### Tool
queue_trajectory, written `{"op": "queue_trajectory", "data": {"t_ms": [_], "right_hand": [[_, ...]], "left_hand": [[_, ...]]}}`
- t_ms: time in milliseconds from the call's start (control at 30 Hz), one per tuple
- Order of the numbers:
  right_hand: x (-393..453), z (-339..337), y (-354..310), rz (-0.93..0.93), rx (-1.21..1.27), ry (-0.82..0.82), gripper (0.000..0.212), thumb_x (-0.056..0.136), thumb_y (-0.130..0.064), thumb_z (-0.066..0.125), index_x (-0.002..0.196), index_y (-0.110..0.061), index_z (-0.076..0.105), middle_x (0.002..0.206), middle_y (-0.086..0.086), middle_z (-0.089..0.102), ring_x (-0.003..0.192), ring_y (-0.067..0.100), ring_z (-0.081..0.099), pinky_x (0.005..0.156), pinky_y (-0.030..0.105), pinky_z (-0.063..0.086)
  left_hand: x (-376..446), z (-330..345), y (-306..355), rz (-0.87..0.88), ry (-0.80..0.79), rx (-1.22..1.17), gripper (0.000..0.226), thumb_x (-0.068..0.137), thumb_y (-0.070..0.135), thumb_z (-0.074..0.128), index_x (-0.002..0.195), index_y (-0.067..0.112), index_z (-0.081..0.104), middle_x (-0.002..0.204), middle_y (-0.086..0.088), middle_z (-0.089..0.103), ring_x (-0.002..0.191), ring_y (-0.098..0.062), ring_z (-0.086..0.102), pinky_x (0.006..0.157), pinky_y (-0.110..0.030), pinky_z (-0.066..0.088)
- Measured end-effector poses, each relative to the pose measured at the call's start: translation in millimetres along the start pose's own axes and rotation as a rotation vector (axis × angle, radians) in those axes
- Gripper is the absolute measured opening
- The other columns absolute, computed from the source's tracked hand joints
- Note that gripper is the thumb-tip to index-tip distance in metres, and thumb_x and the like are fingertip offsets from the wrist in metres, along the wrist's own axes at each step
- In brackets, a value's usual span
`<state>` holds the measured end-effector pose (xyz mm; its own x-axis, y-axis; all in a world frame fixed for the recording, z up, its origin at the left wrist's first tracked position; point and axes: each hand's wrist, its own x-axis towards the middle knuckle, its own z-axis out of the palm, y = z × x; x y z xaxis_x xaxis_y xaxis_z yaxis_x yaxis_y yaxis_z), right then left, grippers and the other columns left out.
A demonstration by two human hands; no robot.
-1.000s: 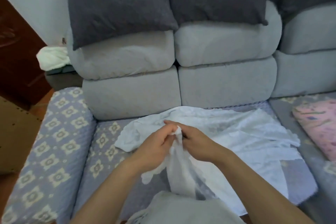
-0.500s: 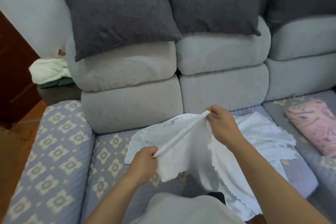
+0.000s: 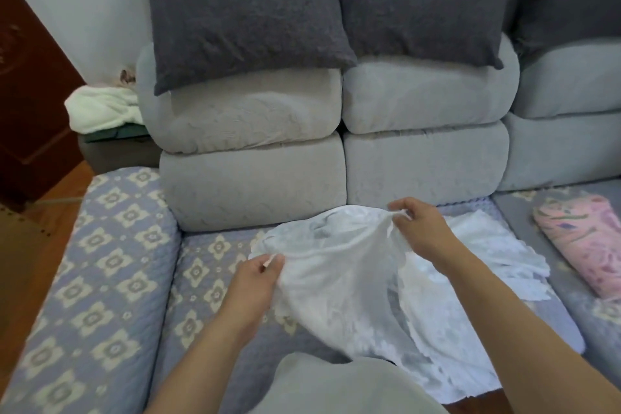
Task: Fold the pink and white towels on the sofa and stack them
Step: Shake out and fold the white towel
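Open seat cover (image 3: 208,265) is left to the left of the white towel (image 3: 353,286), up to the padded armrest (image 3: 100,262). Passage rearward is blocked by the grey back cushions (image 3: 255,185), with dark pillows (image 3: 242,20) leaning above them. The middle seat is largely covered by the towel, held up by the left hand (image 3: 252,286) and the right hand (image 3: 420,228). To the right, the neighbouring seat is partly taken by the pink towel (image 3: 584,245), well apart from the white one.

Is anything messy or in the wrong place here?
Nothing is broken or spilled. The white towel is rumpled, with both hands pinching its edge: left hand, right hand. The pink towel lies apart. A white cloth sits bunched up beside the sofa.
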<state>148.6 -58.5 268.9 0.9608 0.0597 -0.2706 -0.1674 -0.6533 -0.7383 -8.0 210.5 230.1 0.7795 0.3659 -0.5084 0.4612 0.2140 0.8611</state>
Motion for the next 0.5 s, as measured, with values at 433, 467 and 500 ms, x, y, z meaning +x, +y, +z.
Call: {"op": "queue_trajectory", "data": {"t_ms": [433,467,500], "right_hand": [[-63.0,42.1,-95.2,-0.437,0.14,0.033,0.017,0.094,-0.012,0.062,0.094,-0.028,0.064,0.087,-0.016,0.064,0.081,-0.002,0.059,0.071,0.01,0.042],[-75.7,53.9,-88.5,-0.423,0.167,-0.015,0.019,0.093,-0.01,0.063,0.099,-0.028,0.065,0.089,-0.016,0.063,0.083,-0.002,0.058,0.073,0.008,0.041],[-84.8,63.4,-79.3,-0.397,0.205,-0.052,0.024,0.092,-0.008,0.065,0.106,-0.028,0.065,0.086,-0.014,0.06,0.08,0.0,0.056,0.072,0.008,0.04]], "left_hand": [[-42.0,49.8,52.6,-0.167,-0.124,-0.429,0.015,0.096,0.011,0.063,0.096,-0.002,0.071,0.095,-0.019,0.074,0.089,-0.028,0.073,0.086,-0.044,0.059],[-44.4,52.2,53.9,-0.148,-0.118,-0.395,0.017,0.096,0.012,0.064,0.1,-0.003,0.072,0.099,-0.02,0.075,0.094,-0.03,0.073,0.09,-0.045,0.058],[-46.9,53.2,54.7,-0.125,-0.116,-0.345,0.02,0.097,0.015,0.063,0.103,-0.001,0.073,0.102,-0.019,0.075,0.098,-0.03,0.073,0.091,-0.043,0.058]]}}
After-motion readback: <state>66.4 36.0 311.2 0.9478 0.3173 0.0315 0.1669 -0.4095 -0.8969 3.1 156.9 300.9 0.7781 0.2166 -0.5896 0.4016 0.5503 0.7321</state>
